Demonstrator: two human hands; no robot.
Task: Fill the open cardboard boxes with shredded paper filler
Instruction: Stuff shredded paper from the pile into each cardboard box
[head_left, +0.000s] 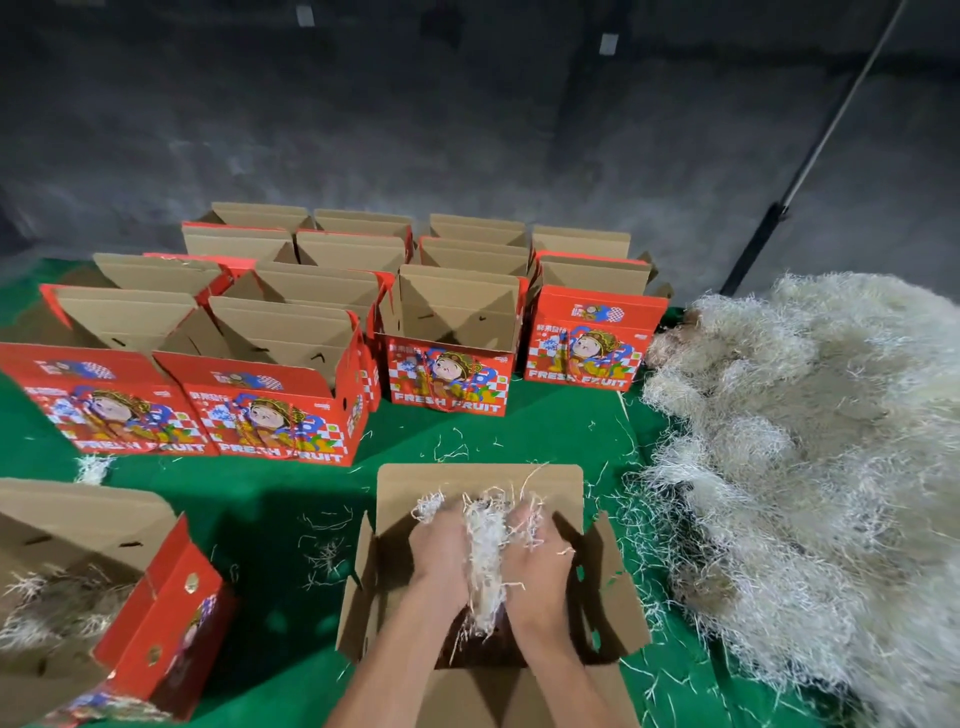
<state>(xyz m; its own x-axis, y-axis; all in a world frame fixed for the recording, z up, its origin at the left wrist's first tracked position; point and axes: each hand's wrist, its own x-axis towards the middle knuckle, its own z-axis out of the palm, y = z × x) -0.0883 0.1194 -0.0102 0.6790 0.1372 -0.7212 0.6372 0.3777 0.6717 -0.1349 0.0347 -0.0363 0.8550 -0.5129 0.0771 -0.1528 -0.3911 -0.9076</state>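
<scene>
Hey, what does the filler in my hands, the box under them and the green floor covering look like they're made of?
Shredded filler: thin crinkled off-white strips, apparently paper, matte. Open box: corrugated cardboard, plain brown inside with fold creases; its outside is hidden here. Green covering: looks like a fuzzy felt or carpet mat, matte; the exact fabric is unclear.

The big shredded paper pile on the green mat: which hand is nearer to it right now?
Right. The right hand is on the side towards the shredded paper pile, over the open box; the left hand sits beside it, farther away.
</scene>
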